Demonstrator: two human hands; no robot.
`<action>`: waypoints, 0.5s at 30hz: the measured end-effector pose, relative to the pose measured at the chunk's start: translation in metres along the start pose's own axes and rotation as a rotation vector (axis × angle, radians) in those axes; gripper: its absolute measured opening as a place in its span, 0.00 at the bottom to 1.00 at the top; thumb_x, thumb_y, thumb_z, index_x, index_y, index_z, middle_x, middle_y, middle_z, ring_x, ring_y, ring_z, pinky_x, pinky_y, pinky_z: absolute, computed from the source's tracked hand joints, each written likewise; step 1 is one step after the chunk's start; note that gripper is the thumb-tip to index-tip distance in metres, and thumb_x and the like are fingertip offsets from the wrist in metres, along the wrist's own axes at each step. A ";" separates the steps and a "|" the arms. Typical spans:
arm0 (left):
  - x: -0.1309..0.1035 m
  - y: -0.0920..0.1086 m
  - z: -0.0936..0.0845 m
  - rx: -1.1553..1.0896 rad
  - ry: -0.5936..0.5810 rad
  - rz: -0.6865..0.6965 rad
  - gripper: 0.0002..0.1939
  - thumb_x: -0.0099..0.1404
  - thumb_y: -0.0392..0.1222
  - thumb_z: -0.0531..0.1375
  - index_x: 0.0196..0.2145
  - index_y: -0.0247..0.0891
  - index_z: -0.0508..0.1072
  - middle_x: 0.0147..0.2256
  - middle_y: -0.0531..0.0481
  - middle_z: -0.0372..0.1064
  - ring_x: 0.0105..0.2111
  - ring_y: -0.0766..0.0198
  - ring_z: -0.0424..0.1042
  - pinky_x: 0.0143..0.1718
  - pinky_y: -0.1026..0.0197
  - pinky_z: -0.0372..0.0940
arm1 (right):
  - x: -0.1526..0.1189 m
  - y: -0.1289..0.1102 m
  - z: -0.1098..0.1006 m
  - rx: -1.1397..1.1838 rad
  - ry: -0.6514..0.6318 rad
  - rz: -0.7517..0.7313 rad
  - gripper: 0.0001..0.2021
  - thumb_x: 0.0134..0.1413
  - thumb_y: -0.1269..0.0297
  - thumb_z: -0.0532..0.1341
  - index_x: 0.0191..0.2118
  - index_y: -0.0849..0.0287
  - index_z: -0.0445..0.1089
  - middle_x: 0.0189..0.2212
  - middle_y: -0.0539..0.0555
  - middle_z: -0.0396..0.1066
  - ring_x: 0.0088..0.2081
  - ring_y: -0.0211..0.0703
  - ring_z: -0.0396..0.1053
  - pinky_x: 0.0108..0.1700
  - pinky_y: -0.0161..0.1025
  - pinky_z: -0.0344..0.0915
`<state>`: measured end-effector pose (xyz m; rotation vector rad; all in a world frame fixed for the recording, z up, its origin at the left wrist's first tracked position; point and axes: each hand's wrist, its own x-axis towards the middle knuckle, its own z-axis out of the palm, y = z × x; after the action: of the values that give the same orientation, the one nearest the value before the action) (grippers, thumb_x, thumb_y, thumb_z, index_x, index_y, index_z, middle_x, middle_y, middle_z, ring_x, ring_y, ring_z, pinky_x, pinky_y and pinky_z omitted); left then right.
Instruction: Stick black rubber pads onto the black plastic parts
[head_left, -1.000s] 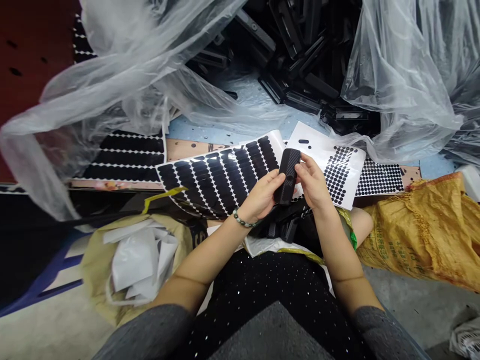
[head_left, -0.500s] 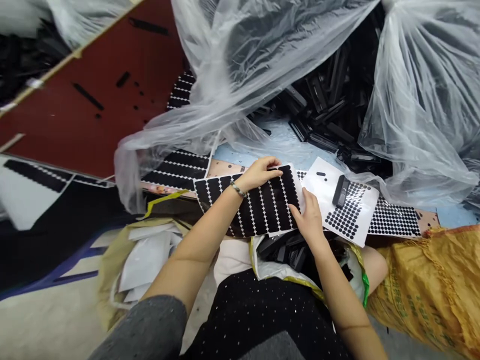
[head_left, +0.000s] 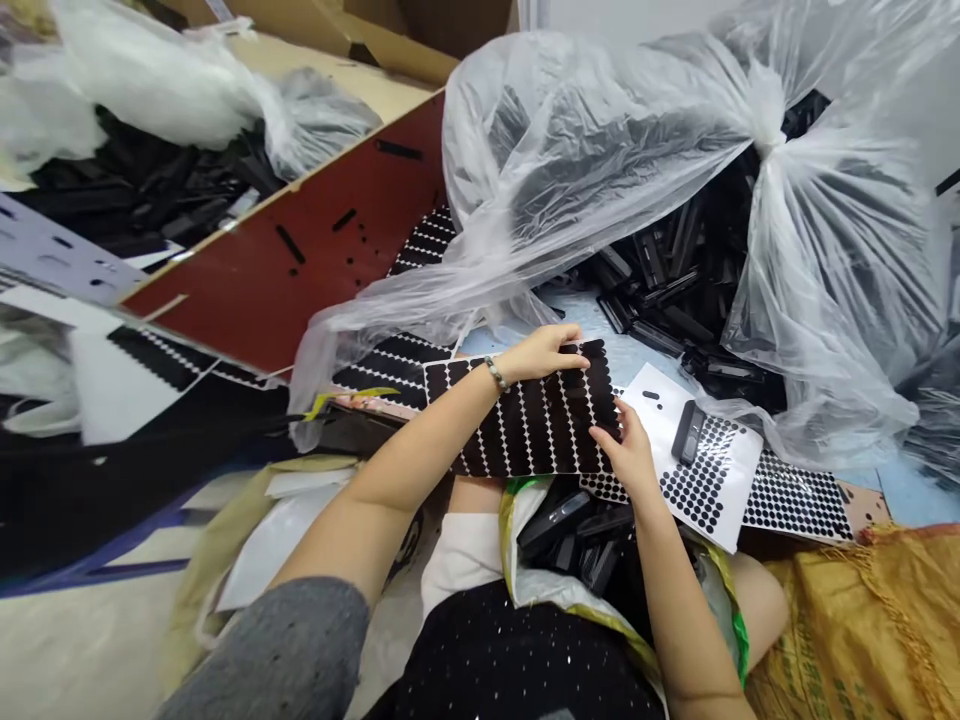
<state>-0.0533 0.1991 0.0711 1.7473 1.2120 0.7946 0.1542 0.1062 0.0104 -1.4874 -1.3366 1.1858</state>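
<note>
A sheet of black stickers (head_left: 517,430) with scalloped strips lies tilted in front of me, over my lap. My left hand (head_left: 544,355), a beaded bracelet at its wrist, grips the sheet near its top edge with thumb and fingers closed. At the right edge my right hand (head_left: 631,450) pinches the sheet, thumb in front and fingers partly behind. Just right of it, a white sheet of round black dots (head_left: 709,490) carries a small black plastic part (head_left: 688,432). Another dot sheet (head_left: 799,497) lies beneath.
Black plastic parts (head_left: 667,280) pile up under a knotted clear plastic bag (head_left: 600,150). An open sack (head_left: 559,590) of similar parts sits on my lap. A red board (head_left: 300,250) leans at left; a yellow woven sack (head_left: 862,620) stands at right.
My view has tilted up and turned left. The white margin at the sheet's right edge no longer shows; black strips now reach that edge, where my right hand's fingers have closed.
</note>
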 end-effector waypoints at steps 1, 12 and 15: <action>0.010 0.000 0.005 0.037 0.018 -0.041 0.17 0.52 0.45 0.67 0.21 0.38 0.61 0.22 0.59 0.58 0.28 0.67 0.61 0.35 0.63 0.58 | 0.002 0.004 -0.006 0.001 0.025 0.024 0.24 0.39 0.56 0.67 0.46 0.57 0.71 0.45 0.57 0.78 0.45 0.52 0.75 0.53 0.52 0.70; 0.151 -0.005 0.075 -0.015 0.231 -0.440 0.15 0.68 0.47 0.59 0.47 0.34 0.72 0.47 0.43 0.71 0.45 0.58 0.73 0.47 0.50 0.69 | 0.004 0.037 -0.040 -0.182 0.253 0.097 0.26 0.40 0.56 0.65 0.49 0.58 0.69 0.28 0.52 0.79 0.32 0.52 0.78 0.43 0.51 0.73; 0.147 -0.015 0.075 -0.085 0.274 -0.480 0.17 0.68 0.46 0.60 0.51 0.36 0.70 0.50 0.43 0.69 0.48 0.57 0.72 0.48 0.50 0.70 | 0.003 0.043 -0.043 -0.222 0.255 0.073 0.25 0.40 0.57 0.66 0.48 0.58 0.69 0.30 0.54 0.79 0.34 0.53 0.78 0.44 0.53 0.73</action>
<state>0.0533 0.3188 0.0296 1.2279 1.6716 0.7917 0.2065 0.1053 -0.0203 -1.7927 -1.2783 0.8771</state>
